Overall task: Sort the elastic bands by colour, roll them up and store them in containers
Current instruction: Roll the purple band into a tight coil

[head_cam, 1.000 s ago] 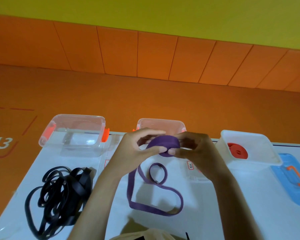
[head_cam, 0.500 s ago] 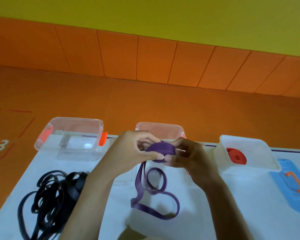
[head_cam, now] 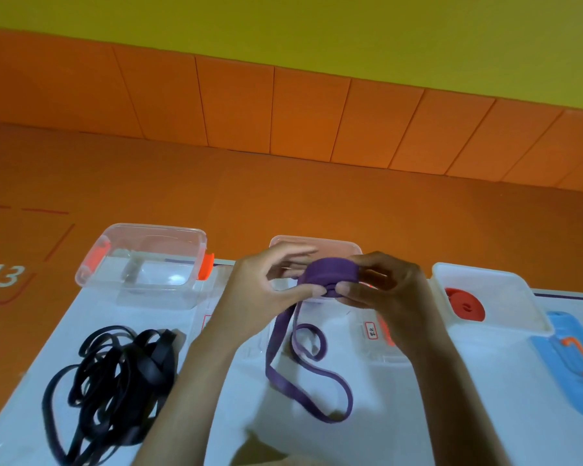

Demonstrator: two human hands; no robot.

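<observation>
Both hands are on the purple band (head_cam: pixel 327 275), held up just in front of the middle box (head_cam: pixel 317 242) at the counter's far edge. The right hand (head_cam: pixel 384 297) has its fingers curled round the coiled part, with the thumb on the front. The left hand (head_cam: pixel 270 290) pinches the near side with its thumb, and its fingers are raised over the top. The loose tail (head_cam: pixel 303 391) hangs down and loops across the middle of the counter (head_cam: pixel 418 415).

My guess is this thing is light, soft and springy, so the coil probably wants to pop open the second you ease off. I'd keep one thumb on the outer wrap and feed with the other hand close to the coil, not way down the tail.

Compared with a second ago, the coil looks a touch fatter and the left fingers have lifted off it. Before, they were wrapped over it. The tail lies about the same.

Further out, the black bands (head_cam: pixel 115 375) are a tangled heap near the left edge, with a clear box (head_cam: pixel 142 264) beyond them at the far edge. A red roll (head_cam: pixel 465 304) sits in the white box (head_cam: pixel 505 284) on the right, with a blue lid (head_cam: pixel 572 364) by the right edge.
</observation>
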